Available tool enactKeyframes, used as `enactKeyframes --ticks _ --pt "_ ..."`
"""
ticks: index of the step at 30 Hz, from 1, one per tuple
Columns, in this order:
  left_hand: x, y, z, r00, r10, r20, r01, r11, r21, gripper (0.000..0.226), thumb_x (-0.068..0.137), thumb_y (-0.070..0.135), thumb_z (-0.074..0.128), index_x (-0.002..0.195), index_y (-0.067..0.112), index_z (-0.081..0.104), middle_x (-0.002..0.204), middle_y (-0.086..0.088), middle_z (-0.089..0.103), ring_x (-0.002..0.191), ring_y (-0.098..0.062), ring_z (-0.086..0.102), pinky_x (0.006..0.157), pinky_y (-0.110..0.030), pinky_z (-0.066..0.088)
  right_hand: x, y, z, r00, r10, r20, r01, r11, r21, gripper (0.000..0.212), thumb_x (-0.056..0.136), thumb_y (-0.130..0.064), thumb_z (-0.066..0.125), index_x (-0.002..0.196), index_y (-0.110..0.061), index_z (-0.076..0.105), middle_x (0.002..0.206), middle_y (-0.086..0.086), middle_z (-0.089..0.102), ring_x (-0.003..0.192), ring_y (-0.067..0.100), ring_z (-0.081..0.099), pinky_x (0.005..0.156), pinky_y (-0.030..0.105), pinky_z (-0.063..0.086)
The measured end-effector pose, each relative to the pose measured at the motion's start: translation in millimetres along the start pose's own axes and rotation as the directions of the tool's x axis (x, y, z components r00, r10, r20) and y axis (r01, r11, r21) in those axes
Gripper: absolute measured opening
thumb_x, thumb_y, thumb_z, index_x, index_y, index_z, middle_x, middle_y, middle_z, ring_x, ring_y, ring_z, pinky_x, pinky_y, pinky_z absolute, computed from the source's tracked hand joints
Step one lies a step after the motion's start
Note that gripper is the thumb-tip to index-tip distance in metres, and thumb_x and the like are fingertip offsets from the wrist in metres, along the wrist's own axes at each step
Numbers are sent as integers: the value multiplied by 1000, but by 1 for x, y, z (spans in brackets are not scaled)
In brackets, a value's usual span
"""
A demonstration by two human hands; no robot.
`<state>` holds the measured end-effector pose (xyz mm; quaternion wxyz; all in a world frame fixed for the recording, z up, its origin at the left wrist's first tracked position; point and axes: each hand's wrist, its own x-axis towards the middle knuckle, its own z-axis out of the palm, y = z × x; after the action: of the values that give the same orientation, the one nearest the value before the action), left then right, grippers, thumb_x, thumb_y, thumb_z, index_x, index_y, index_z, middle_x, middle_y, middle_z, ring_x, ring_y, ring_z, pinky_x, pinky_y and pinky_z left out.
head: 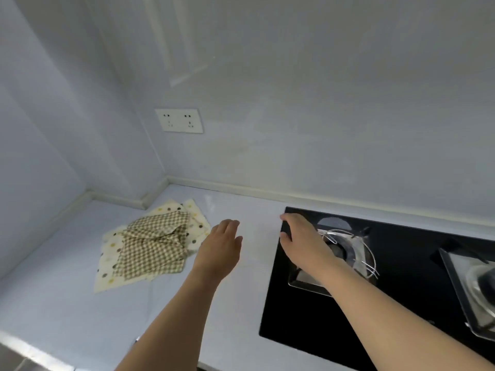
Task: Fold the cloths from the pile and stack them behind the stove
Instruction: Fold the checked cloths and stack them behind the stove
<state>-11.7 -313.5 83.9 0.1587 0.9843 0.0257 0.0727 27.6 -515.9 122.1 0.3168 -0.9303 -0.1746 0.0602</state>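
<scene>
- Two bare arms reach in from the bottom edge, closest to the camera.
- Left hand (220,246) hangs above the white counter (53,290), just to the right of the pile of cloths (152,245). Its fingers are straight and close together, and it holds nothing.
- Right hand (302,236) is over the left edge of the black stove (308,317). Its fingers are a little bent and point left — they seem to touch the stove's edge, but I cannot tell for sure. It holds nothing.
- That pile lies on the counter near the back left corner, well apart from the stove.
- On top is a checked cloth (154,250), brown and cream in tiny squares, crumpled and bent over itself.
- Under it is a spotted cloth (107,269), pale yellow with small dots of brown, green and yellow. Its corners stick out at the front left and at the back.
- None of the cloths looks folded neat.
- Behind the stove runs a thin strip of bare counter, then a low white ledge (241,189) along the wall.
- On the stove sits a burner (345,250) with a thin wire ring — the right arm lies across part of it.
- A second burner (479,285) shows at the far right, cut off by the edge.
- Up on the wall, above the pile, is a white double socket (179,120).
</scene>
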Motion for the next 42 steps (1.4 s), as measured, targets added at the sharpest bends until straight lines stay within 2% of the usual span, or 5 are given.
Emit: enactKeyframes --ticks 10,18,27,32,42 --pt "-30 -161 -46 976 -217 -12 217 976 28 37 95 18 48 130 14 54 129 0 54 116 -22 53 89 -31 44 54 -93 107 976 -116 187 115 993 12 41 99 -19 40 140 -19 41 144 -5 41 129 13 43 104 26 37" --pt "-34 -278 -22 971 -190 144 198 979 -39 24 94 19 53 115 18 64 117 7 59 104 -13 59 78 -20 43 90 -137 217 941 -159 300 182 982 -49 37 98 -15 41 133 -17 49 137 -4 43 119 17 48 99 25 39" --pt "-20 -360 76 995 100 -26 -102 991 -82 29 79 46 54 97 25 64 95 13 54 87 -11 53 69 -23 47 138 -108 355 951 -287 116 299 950 -94 36 89 -17 56 125 -17 57 126 -5 49 118 16 43 111 28 27" --pt "-23 -367 87 963 191 -190 -202 978 -43 27 89 32 43 98 21 65 92 9 59 84 -15 58 66 -28 50 142 -86 376 933 -358 -16 356 931 -82 29 88 -25 61 118 -22 61 119 -11 50 110 6 36 95 14 19" --pt "-20 -351 30 859 198 -473 -154 979 129 22 102 25 39 105 16 58 95 1 64 78 -25 59 64 -41 51 133 -125 333 900 -382 -209 375 924 -76 18 96 -17 51 105 -18 66 97 -10 58 92 11 52 80 25 41"
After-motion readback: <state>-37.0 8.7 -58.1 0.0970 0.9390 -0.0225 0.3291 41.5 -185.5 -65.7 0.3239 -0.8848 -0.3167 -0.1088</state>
